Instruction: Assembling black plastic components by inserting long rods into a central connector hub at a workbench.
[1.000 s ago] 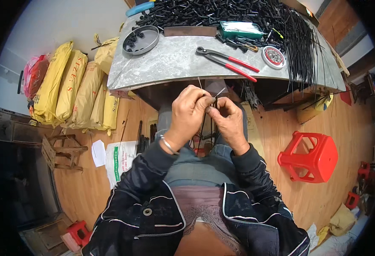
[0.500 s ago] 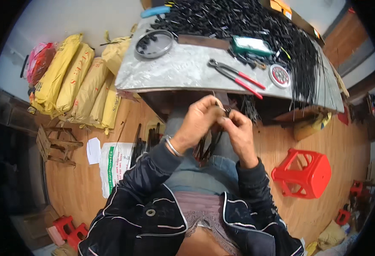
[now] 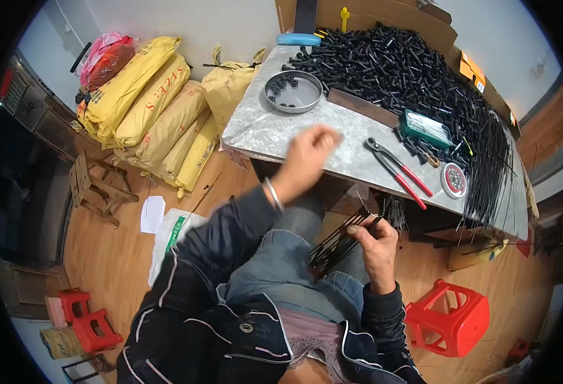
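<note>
My right hand (image 3: pixel 376 238) is closed around a bundle of thin black rods (image 3: pixel 334 246) that lies across my lap, below the table edge. My left hand (image 3: pixel 307 157) is blurred with motion and raised over the grey stone tabletop (image 3: pixel 256 128), fingers curled, between a round metal dish (image 3: pixel 293 91) with small black parts and red-handled pliers (image 3: pixel 399 171). Whether it holds anything is unclear. A big heap of short black tubes (image 3: pixel 396 64) covers the far side of the table.
A green box (image 3: pixel 427 128), a round tin (image 3: pixel 454 180) and long black rods (image 3: pixel 489 166) lie on the right of the table. Yellow sacks (image 3: pixel 150 112) lean on the wall at left. A red plastic stool (image 3: pixel 449 317) stands at my right, small red stools (image 3: pixel 83 317) at lower left.
My hands were together at the table edge working the rod bundle. Now the left hand has lifted away toward the tabletop while the right stays on the bundle.
</note>
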`<action>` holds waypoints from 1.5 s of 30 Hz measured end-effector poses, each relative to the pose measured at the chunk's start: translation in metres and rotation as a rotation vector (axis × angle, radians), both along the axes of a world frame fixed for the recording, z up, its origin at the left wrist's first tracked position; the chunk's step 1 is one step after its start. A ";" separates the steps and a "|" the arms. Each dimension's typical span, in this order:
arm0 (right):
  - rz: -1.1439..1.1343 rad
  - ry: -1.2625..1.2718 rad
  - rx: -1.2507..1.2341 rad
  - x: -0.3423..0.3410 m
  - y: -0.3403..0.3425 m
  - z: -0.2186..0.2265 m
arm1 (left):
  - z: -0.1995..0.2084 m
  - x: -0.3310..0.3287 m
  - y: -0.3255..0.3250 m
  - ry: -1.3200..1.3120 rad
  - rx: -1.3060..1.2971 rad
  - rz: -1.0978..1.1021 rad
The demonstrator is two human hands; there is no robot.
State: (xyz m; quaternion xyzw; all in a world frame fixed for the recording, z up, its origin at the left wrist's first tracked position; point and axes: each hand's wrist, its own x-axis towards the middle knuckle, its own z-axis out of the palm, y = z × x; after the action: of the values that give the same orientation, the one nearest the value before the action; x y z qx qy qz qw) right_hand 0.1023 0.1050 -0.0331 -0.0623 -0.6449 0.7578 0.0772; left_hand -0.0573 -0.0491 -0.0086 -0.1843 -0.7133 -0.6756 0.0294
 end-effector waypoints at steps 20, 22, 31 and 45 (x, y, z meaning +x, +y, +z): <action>-0.101 -0.121 -0.024 -0.035 0.012 -0.003 | 0.035 -0.129 -0.013 -0.176 -0.353 -0.409; -0.089 -0.100 -0.068 -0.038 0.014 0.003 | 0.044 -0.080 0.005 -0.373 -0.180 -0.662; 0.031 -0.065 -0.213 -0.037 0.027 -0.020 | 0.017 0.013 0.034 -0.925 0.224 -0.675; 0.180 -0.075 -0.289 -0.040 0.046 -0.019 | 0.035 0.043 0.050 -0.921 0.228 -0.383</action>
State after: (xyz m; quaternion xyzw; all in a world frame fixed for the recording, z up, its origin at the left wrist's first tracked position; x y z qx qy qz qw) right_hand 0.0627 0.1515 -0.0522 -0.0431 -0.5347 0.8436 -0.0250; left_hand -0.0146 0.0009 0.0267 0.0095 -0.5274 -0.7536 -0.3921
